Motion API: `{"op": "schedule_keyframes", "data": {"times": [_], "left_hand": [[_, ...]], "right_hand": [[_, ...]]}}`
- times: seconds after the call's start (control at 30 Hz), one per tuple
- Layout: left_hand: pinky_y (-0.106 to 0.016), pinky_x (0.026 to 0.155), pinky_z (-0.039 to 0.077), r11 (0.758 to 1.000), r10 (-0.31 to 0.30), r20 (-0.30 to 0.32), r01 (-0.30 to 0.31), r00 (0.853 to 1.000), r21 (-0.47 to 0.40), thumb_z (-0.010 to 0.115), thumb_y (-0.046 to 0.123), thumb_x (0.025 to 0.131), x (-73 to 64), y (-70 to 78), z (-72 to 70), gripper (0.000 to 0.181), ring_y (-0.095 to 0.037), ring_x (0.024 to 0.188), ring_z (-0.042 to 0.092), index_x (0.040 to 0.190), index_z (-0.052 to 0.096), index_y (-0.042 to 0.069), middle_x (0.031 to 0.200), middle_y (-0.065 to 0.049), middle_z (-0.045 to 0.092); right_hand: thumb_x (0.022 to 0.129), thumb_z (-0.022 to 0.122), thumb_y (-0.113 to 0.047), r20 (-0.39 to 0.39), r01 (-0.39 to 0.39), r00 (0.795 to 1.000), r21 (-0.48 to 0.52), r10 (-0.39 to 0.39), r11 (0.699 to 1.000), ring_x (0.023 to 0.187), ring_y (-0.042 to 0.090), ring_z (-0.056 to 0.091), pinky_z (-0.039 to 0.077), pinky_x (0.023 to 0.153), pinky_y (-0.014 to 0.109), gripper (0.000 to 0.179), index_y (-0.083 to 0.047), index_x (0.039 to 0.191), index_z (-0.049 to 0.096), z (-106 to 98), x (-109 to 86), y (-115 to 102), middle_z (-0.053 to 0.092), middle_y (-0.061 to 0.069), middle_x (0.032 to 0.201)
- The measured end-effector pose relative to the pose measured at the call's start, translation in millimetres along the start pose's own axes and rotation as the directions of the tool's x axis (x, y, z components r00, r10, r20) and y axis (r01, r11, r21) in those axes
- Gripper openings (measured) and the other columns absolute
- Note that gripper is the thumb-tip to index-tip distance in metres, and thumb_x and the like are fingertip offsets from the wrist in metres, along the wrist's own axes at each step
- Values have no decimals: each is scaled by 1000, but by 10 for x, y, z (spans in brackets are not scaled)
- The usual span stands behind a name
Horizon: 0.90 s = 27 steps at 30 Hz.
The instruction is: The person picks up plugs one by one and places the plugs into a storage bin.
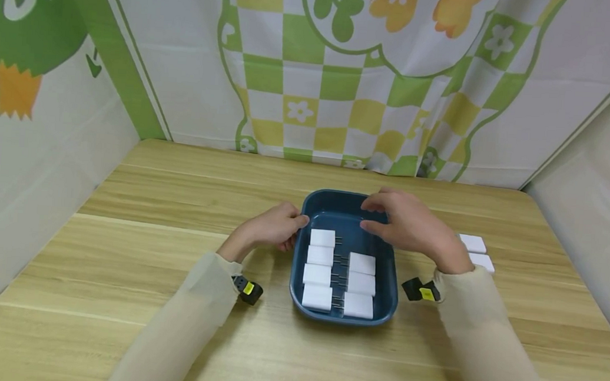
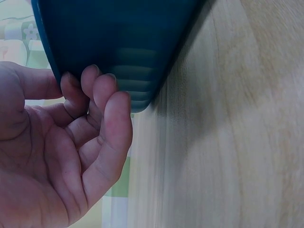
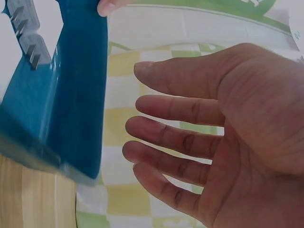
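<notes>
Head view: 7 white plugs, by my judgement light, stiff and smooth, lie in the blue tray; best held by their sides, clear of the prongs. Left wrist view: the left hand pinches the tray's rim, its palm visible only here. Right wrist view: the right hand is spread and empty; faint marking shows on pronged faces.

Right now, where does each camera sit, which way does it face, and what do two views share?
Head: worn on the head, facing forward and down at the tray, plugs and table; both sleeves, left grip and right grip show.
Left wrist: worn there, facing the tray's outer wall; the left grip shows.
Right wrist: worn there, facing the tray's inside and the curtain; the right grip and a left fingertip show.
Head and right wrist share plugs inside the tray.
</notes>
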State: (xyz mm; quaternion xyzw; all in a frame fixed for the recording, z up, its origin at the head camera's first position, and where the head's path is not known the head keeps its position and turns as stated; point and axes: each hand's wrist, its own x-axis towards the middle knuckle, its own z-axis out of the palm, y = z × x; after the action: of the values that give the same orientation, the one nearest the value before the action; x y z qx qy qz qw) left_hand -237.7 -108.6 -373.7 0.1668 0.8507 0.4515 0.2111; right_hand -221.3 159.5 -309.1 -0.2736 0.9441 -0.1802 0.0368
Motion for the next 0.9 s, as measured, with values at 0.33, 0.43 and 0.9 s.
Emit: {"op": "schedule_keyframes", "data": {"times": [0.33,0.43,0.9], "left_hand": [[-30,50,50,1000,3,0,-3,1000,2,40,15,110,5,-11,6,47,-17,51,53,69,59,3,64,-8,57],[-30,50,50,1000,5,0,-5,1000,1,40,16,110,6,-11,7,47,-17,51,53,69,58,3,64,-8,57],[-30,51,50,1000,3,2,-3,1000,-5,39,16,110,3,-10,6,46,-17,52,53,69,56,5,64,-9,57]], "right_hand": [[93,75,-18,-56,-6,998,-13,5,1000,105,34,61,51,90,50,32,1,118,70,-25,-150,136,68,16,112],[93,75,-17,-67,-11,998,-6,10,1000,104,34,60,50,90,50,32,2,118,70,-27,-192,195,68,16,112],[93,73,-16,-100,-71,992,-3,70,997,106,38,61,50,89,53,32,4,118,68,-55,-383,517,67,19,114]]}}
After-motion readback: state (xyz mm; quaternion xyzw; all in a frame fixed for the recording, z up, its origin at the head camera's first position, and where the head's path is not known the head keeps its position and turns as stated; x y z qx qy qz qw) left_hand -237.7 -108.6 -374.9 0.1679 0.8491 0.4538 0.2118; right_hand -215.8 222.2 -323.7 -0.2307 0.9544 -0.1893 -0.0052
